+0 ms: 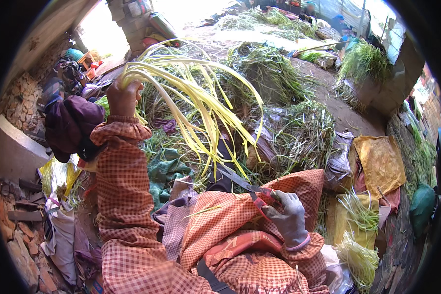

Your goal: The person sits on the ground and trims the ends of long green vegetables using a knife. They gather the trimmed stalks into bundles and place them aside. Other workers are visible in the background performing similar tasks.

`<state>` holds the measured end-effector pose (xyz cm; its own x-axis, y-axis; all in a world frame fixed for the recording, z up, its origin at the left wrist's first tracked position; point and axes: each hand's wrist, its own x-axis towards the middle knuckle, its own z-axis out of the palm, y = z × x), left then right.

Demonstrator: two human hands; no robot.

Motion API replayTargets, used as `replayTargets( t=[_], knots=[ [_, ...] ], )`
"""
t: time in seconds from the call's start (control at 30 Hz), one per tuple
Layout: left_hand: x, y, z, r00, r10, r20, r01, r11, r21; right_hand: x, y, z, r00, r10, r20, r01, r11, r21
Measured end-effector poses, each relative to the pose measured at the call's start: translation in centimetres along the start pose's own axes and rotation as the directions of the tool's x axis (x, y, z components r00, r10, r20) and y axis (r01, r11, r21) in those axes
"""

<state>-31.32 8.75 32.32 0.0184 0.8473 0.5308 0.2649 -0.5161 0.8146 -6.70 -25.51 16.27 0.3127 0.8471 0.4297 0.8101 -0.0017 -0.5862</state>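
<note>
My bare left hand (126, 96), raised at the upper left, is closed around one end of a bunch of long pale yellow-green stalks (191, 88). The stalks arch to the right and droop towards my lap. My right hand (289, 217), in a grey knit glove, holds scissors (247, 185) by their red and black handles. The blades point up and left, at the drooping stalk tips; whether they touch is not clear. A loose yellow strip (202, 211) lies on the orange checked cloth (220, 209) over my lap.
Heaps of green and dried stalks (305, 136) cover the floor ahead. Bundles of pale stalks (358, 257) lie at the lower right near a yellow-brown sack (380, 161). A person in dark purple clothing (73, 121) is close on my left. A brick pillar (132, 29) stands behind.
</note>
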Motion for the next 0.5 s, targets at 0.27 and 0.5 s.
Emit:
replayTargets(
  t=[0.27, 0.5],
  knots=[
    [-0.5, 0.6, 0.5, 1.0, 0.004, 0.016, -0.003, 1.0, -0.017, 0.5, 0.1, 0.4, 1.0, 0.005, -0.027, -0.005, 1.0, -0.015],
    [-1.3, 1.9, 1.3, 0.999, -0.003, 0.043, 0.002, 0.999, 0.032, 1.1, 0.0, 0.5, 1.0, -0.001, -0.017, 0.002, 0.999, 0.035]
  ],
)
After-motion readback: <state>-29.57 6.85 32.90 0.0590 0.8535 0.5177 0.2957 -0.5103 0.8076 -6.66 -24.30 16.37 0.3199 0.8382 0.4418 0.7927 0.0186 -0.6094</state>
